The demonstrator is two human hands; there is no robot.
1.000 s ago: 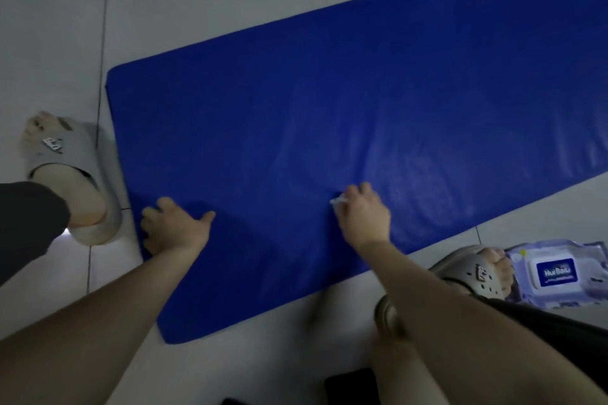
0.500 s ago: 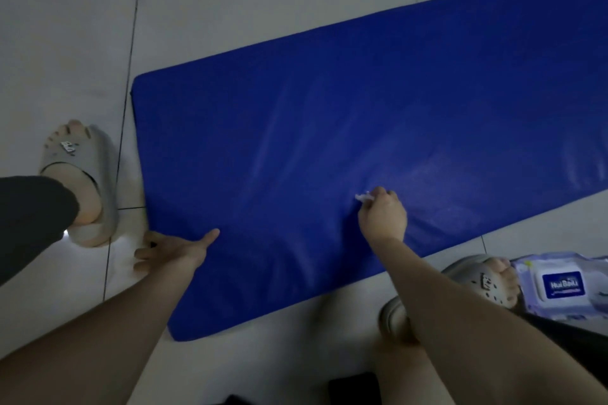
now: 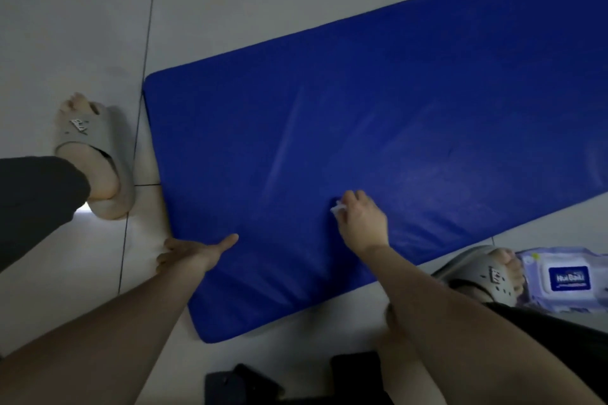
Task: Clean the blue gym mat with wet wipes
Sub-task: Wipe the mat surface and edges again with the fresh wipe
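Observation:
A blue gym mat [image 3: 394, 128] lies on the pale tiled floor, running from the lower left up to the right edge. My right hand [image 3: 362, 220] presses a small white wet wipe [image 3: 338, 209] onto the mat near its front edge, fingers curled over it; only a corner of the wipe shows. My left hand [image 3: 194, 251] rests at the mat's left edge, thumb stretched onto the blue surface, fingers on the floor beside it.
A pack of wet wipes [image 3: 566, 279] lies on the floor at the right, beside my right foot in a grey slide sandal [image 3: 483, 276]. My left foot in a matching sandal [image 3: 95, 154] stands left of the mat. A dark object [image 3: 243, 385] lies at the bottom.
My left hand slid off the mat's corner to its left edge, fingers now on the floor. My right hand keeps the wipe on the mat near its front edge. The view shifted left.

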